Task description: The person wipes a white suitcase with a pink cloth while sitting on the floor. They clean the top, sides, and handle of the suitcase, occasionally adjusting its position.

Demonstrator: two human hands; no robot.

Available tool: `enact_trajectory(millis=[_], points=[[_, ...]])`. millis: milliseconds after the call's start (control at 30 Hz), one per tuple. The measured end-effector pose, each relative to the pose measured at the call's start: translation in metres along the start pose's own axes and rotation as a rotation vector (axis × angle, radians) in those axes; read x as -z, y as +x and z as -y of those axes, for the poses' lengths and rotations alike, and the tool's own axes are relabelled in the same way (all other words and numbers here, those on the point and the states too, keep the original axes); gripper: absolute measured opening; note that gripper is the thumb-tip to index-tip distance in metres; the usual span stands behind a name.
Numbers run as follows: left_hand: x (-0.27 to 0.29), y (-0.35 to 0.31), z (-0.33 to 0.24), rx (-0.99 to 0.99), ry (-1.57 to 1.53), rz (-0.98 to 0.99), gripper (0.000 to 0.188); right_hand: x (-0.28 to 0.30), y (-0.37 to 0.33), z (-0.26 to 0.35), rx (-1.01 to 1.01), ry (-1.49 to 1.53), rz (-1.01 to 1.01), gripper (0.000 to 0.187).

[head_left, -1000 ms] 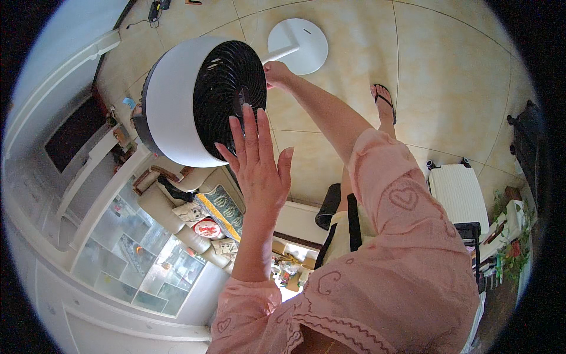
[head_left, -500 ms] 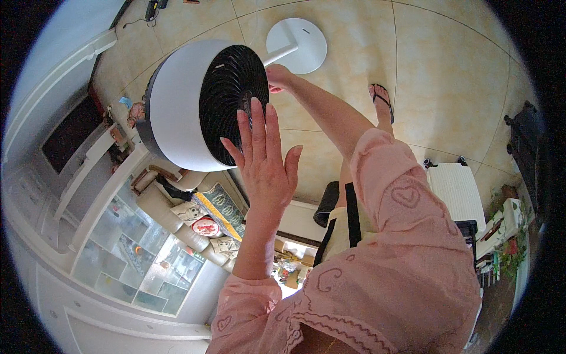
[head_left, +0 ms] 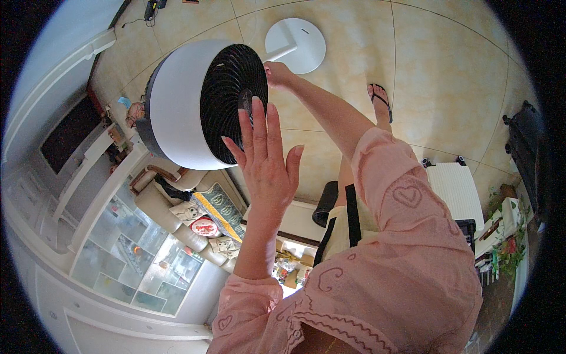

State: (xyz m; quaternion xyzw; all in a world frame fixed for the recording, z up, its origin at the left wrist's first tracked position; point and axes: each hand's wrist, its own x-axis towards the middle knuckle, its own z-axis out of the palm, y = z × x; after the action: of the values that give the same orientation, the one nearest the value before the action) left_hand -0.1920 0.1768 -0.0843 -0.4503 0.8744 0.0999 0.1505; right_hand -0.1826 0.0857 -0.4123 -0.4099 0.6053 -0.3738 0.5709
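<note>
A white pedestal fan (head_left: 183, 106) fills the upper left, its black spiral grille (head_left: 230, 88) angled toward the right. In front of the lower right part of the grille is my left hand (head_left: 268, 168), back upward, fingers stretched and thumb apart. Whether its fingertips touch the grille I cannot tell. My right hand (head_left: 278, 76) is at the grille's right rim, just beside the slim white pole (head_left: 280, 54). Its fingers look curled, but the fan head partly hides them and whatever they hold. The pole meets a round white base (head_left: 303, 47) on the floor.
A beige sofa (head_left: 156, 206) with cushions stands at lower left, near a glass-panelled partition (head_left: 124, 259). On the tiled floor at right are a white suitcase (head_left: 454, 192) and a black suitcase (head_left: 525, 138). My sandalled foot (head_left: 380, 100) is right of the fan base.
Very little differs. The right hand has shifted slightly up and left at the fan's rim; the left hand stays spread before the grille.
</note>
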Motion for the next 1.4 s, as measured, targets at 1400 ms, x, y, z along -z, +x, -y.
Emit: enact_trajectory(millis=[1400], points=[[0.004, -0.001, -0.004, 0.011, 0.008, 0.004, 0.066, -0.007, 0.008, -0.01, 0.047, -0.075, 0.073, 0.027]])
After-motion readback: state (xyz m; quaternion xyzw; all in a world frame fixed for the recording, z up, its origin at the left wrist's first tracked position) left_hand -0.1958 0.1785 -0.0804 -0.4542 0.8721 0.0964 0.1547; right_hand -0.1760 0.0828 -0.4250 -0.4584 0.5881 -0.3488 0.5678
